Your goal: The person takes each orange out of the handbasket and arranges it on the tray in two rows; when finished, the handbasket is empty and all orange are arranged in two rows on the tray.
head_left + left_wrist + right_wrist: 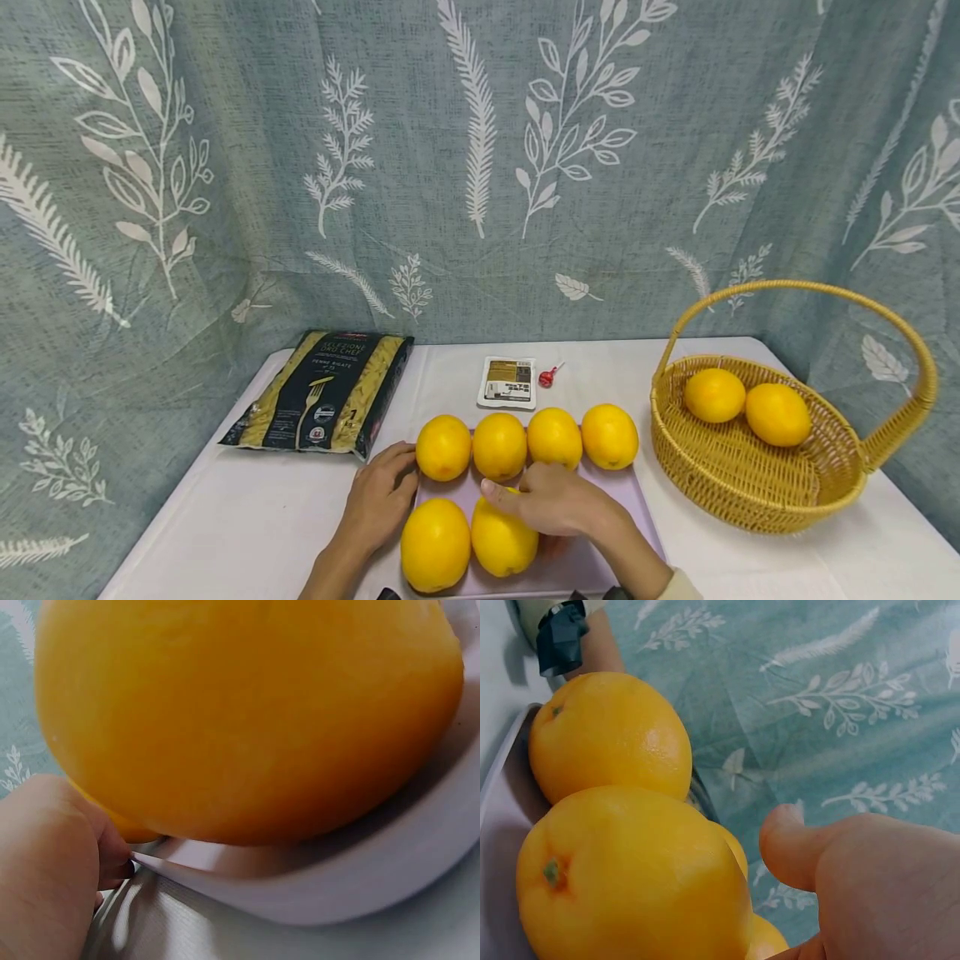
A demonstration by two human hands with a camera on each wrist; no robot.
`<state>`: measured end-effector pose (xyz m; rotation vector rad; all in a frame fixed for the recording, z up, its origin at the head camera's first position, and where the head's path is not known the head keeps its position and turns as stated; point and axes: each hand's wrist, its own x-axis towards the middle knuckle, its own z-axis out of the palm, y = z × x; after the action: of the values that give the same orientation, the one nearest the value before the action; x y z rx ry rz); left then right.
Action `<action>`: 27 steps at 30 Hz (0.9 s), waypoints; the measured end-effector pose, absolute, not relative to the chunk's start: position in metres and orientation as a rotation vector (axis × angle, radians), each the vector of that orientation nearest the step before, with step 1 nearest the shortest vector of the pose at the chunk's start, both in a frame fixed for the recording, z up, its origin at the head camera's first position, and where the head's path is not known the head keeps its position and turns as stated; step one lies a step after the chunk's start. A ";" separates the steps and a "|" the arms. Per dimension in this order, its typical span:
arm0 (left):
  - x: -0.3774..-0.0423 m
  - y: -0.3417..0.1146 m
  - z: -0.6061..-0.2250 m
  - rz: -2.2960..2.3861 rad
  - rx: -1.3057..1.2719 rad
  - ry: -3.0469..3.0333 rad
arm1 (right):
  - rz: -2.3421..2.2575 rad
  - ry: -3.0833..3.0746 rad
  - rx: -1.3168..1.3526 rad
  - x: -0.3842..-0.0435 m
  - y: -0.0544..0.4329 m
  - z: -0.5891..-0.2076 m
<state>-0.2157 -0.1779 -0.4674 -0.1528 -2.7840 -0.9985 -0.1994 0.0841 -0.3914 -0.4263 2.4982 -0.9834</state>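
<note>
Several oranges sit on a pale purple tray [647, 521]: a back row, including the back-left orange [444, 447], and two nearer the front. At the tray's left side, my left hand [381, 498] grips the rim, its fingertips at the edge in the left wrist view. My right hand [558, 500] is above the tray, over the front-right orange [504, 542]. In the right wrist view its thumb [787, 847] extends apart from the oranges, while the other fingers are mostly hidden. The front-left orange [435, 550] lies beside the front-right one.
A wicker basket [738, 500] with a tall handle stands at right, holding two oranges [715, 395]. A bag of penne pasta [318, 392] lies back left. Behind the tray are a flat packet [507, 382] and a red lollipop [547, 378]. A patterned curtain [420, 167] hangs behind the table.
</note>
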 end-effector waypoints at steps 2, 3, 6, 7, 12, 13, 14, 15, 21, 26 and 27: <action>-0.216 -0.178 -0.468 -0.998 -0.151 -2.785 | -1.012 2.481 -0.416 -0.200 0.085 -0.391; -0.216 -0.178 -0.468 -0.997 -0.151 -2.785 | -1.023 2.478 -0.414 -0.200 0.086 -0.391; -0.217 -0.178 -0.468 -0.995 -0.148 -2.787 | -1.034 2.483 -0.417 -0.200 0.086 -0.391; -0.217 -0.178 -0.468 -0.996 -0.147 -2.788 | -1.035 2.486 -0.419 -0.201 0.087 -0.391; -0.217 -0.178 -0.468 -1.001 -0.137 -2.793 | -1.030 2.505 -0.433 -0.202 0.087 -0.391; -0.217 -0.178 -0.468 -1.002 -0.135 -2.795 | -1.027 2.508 -0.436 -0.202 0.088 -0.391; -0.216 -0.178 -0.468 -1.002 -0.134 -2.797 | -1.023 2.514 -0.440 -0.202 0.088 -0.391; -0.216 -0.178 -0.468 -1.002 -0.132 -2.798 | -1.016 2.521 -0.445 -0.202 0.089 -0.390; -0.216 -0.178 -0.469 -1.006 -0.134 -2.796 | -1.063 2.483 -0.406 -0.204 0.096 -0.383; -0.217 -0.178 -0.469 -1.000 -0.139 -2.790 | -1.089 2.496 -0.392 -0.205 0.106 -0.373; -0.217 -0.178 -0.469 -0.998 -0.139 -2.790 | -1.096 2.502 -0.390 -0.206 0.108 -0.370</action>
<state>-0.2166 -0.1778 -0.4686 -0.1387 -2.7903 -0.9985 -0.2057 0.1083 -0.3704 -0.3904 2.5021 -1.0965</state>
